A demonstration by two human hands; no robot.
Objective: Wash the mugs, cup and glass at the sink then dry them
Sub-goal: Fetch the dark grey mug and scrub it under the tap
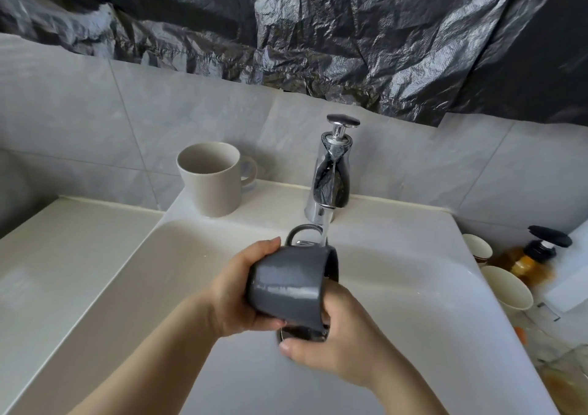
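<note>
Clamping the grey mug [286, 282], left hand [235, 290] and right hand [345, 335] both grip it sideways.

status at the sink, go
Left hand grips grey mug at running tap. Right hand round its rim. Beige mug on sink ledge, nothing blocking.

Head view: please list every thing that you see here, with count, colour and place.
sink: one, white, centre
tap: one, chrome, at the sink's back edge, running
dark grey mug: one, dark grey, tilted under the running water
beige mug: one, beige, upright on the sink ledge, left of the tap
cups: two, white, right of the sink
bottle: one, amber, black cap, behind the cups
glass: one, clear, bottom right corner
plastic sheet: one, black, wall above grey tiles
left hand: one, grips the dark grey mug's base
right hand: one, grips its rim
</note>
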